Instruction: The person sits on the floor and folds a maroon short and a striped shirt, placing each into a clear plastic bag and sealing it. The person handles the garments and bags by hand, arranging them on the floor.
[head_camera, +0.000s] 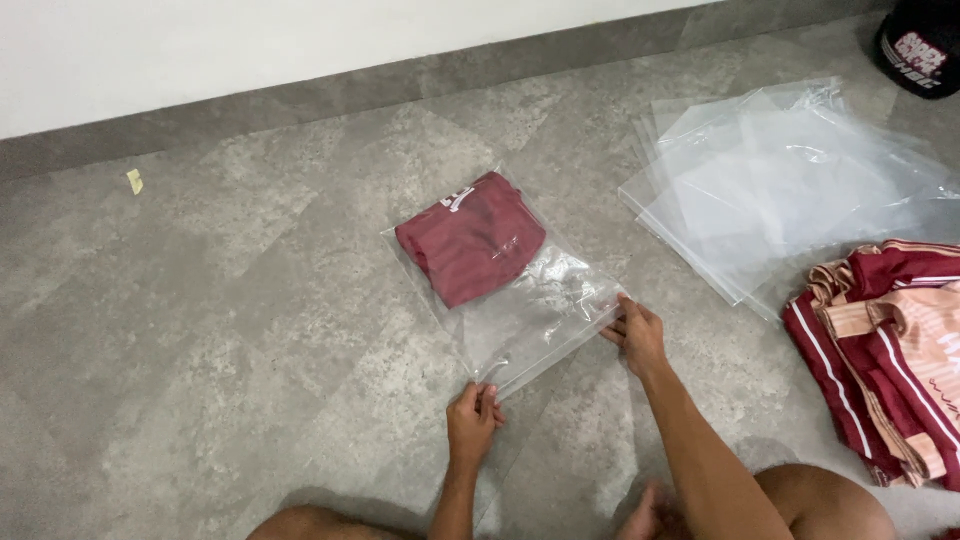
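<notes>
A folded garment (470, 250) lies inside a plastic bag (535, 315) on the floor (200, 330). To its right lies a stack of bags (790, 180), with a pile of clothes (890, 340) before it.

Clear plastic bag (520, 300) flat on floor, mid-frame, holding folded maroon garment (470, 248) (open end nearest the hands). Stack of empty clear bags (780, 180) lies right.

Bare forearms, no sleeves, bare knees

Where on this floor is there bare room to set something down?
Bare floor spreads left of the bagged maroon shirt, up to the wall. The right is crowded: clear bag stack, striped garments. Both hands pinch the bag's near edge.
</notes>
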